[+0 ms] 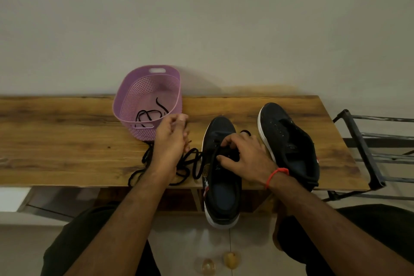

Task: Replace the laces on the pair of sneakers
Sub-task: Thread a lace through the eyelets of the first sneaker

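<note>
Head view: near sneaker (220, 177) half over the table (67, 141) edge, black lace (190, 163) threaded low only; right hand (244, 159) pinches it at the eyelets, left hand (172, 139) pinches the free end. Far sneaker (289, 143) unlaced; one lace in basket (143, 96). Most remains

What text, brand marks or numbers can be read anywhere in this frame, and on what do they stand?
No text can be read in full.
Near sneaker: a pale mark on the tongue, too blurred to read.
Same sneaker: a white and red graphic on its side, not legible.
Far sneaker: a small pale label near the tongue, too small to read.
Purple basket, table and laces: no lettering visible.
</note>
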Motion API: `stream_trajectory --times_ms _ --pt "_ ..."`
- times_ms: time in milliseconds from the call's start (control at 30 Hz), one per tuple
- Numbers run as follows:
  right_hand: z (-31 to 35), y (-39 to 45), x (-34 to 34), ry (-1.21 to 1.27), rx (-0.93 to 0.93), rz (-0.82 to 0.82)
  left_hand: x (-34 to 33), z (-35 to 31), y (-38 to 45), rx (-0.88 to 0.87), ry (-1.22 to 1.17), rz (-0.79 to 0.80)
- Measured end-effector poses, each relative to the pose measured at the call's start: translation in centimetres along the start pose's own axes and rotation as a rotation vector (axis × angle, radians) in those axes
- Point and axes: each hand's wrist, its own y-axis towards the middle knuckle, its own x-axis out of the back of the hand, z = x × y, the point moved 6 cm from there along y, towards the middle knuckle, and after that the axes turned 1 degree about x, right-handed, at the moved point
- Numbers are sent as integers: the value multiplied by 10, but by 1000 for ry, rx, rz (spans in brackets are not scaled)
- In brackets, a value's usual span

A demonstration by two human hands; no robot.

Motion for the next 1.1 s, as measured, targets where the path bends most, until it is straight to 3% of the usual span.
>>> stream_trajectory --times_ms 100,167,200,233,300,367,400,467,533,600,700,833,900,967,1033,1100 --pt "-1 -2 -2 -13 -2 13 -21 2 -9 -234 776 292" --pt "-3 -3 -2 3 -16 1 -28 17 -13 -166 983 468" --pt "-5 -3 -2 9 -22 -1 -27 18 -13 -142 1021 478" --pt "-7 -4 -2 14 -26 2 -23 14 -10 -156 1019 422" --pt "-9 -4 -3 20 -30 11 -5 -8 -4 -260 859 110" --pt "-11 -4 -4 27 -33 14 20 -26 -2 -287 426 -219" --pt "-11 -3 -5 32 -33 10 27 -26 -1 -222 202 -270" --pt "-11 -3 -6 40 -32 0 23 -16 1 -24 -191 -155" --pt "-11 -2 -7 42 -31 -4 4 -7 -5 170 -418 37" --pt "-11 -3 -7 43 -39 -8 -7 -2 -10 193 -175 141" --pt "-13 -3 -6 34 -60 -25 -13 6 -10 40 543 225" --pt "-11 -5 -7 59 -54 -46 -20 18 -15 -23 975 328" --pt "-10 -5 -7 60 -47 -53 -19 15 -13 -50 971 273" --pt "-11 -5 -7 63 -47 -44 -9 4 -6 -108 817 84" --pt "-12 -4 -6 69 -48 -37 6 -6 -3 -114 550 -121" --pt "-12 -4 -5 76 -51 -42 16 -3 -3 47 220 -203"
